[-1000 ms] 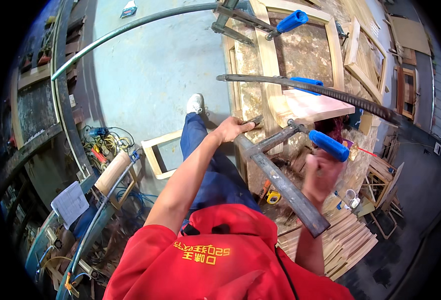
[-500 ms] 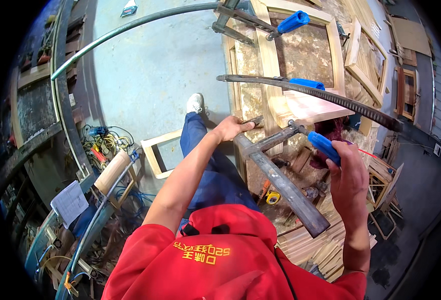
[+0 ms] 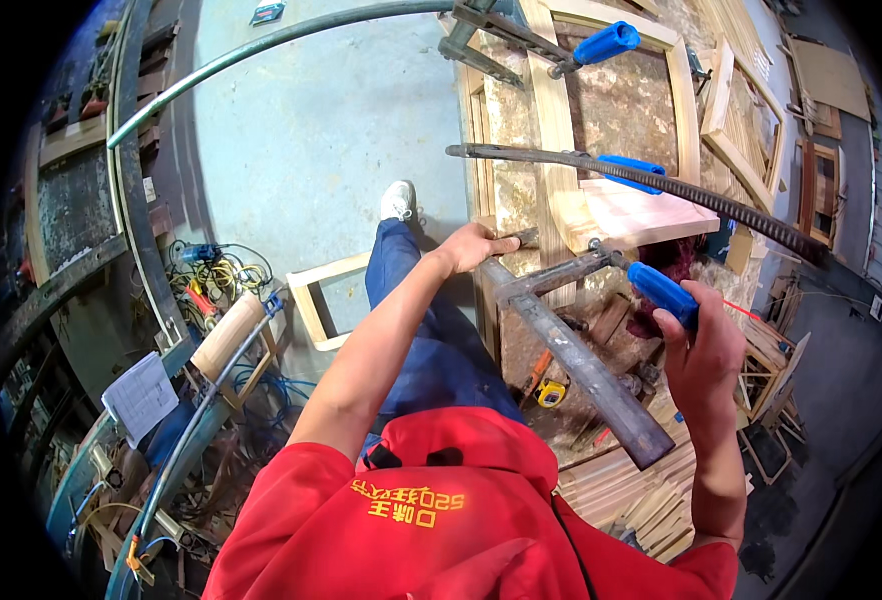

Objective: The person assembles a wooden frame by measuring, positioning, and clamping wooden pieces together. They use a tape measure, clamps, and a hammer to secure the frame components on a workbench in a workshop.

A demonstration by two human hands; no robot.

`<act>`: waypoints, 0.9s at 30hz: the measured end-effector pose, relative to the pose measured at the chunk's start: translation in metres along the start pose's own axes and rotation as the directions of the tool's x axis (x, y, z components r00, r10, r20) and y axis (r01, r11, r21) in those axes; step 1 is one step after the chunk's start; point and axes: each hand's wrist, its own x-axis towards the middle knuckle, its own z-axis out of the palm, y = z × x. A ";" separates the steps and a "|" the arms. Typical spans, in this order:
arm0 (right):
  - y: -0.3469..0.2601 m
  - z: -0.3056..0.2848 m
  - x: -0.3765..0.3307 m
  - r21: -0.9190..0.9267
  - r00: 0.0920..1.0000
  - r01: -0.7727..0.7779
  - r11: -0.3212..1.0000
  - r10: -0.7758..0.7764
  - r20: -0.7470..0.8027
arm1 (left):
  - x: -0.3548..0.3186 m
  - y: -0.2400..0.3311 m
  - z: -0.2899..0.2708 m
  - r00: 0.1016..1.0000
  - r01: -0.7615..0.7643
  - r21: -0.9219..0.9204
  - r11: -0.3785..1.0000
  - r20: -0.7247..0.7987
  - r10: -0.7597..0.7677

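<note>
head view: i see both hands on a steel bar clamp set against a wooden frame on the workbench.

my left hand [image 3: 474,247] rests on the near end of the clamp's grey bar [image 3: 581,365], fingers curled together over the clamp head beside the frame's pale upright rail [image 3: 551,130]. my right hand [image 3: 706,350] has its fingers clamped around the blue screw handle [image 3: 664,292], which sticks out to the right of the bar, tilted down. a light wood panel [image 3: 641,212] lies just beyond the handle. a second clamp with a blue handle [image 3: 606,43] grips the frame's far end. a long ribbed rod [image 3: 641,180] crosses above the panel. a yellow tape measure [image 3: 552,393] lies below the bar.
</note>
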 end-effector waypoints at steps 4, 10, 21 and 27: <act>-0.010 -0.008 0.009 -0.093 0.995 0.061 0.994 -0.054 0.082 | 0.002 -0.006 0.000 1.000 0.010 -0.030 0.999 -0.004 -0.010; 0.001 0.002 0.006 -0.023 0.996 0.085 0.996 -0.086 -0.038 | -0.001 0.002 -0.002 1.000 -0.001 -0.056 0.998 -0.003 0.001; 0.007 0.003 -0.002 -0.062 0.997 0.020 0.998 -0.025 -0.075 | 0.000 0.005 -0.002 1.000 -0.001 -0.050 0.999 0.000 0.001; 0.001 -0.012 0.010 -0.159 0.988 0.152 0.975 -0.146 0.048 | 0.002 -0.006 -0.003 0.998 0.061 -0.128 0.990 0.018 -0.059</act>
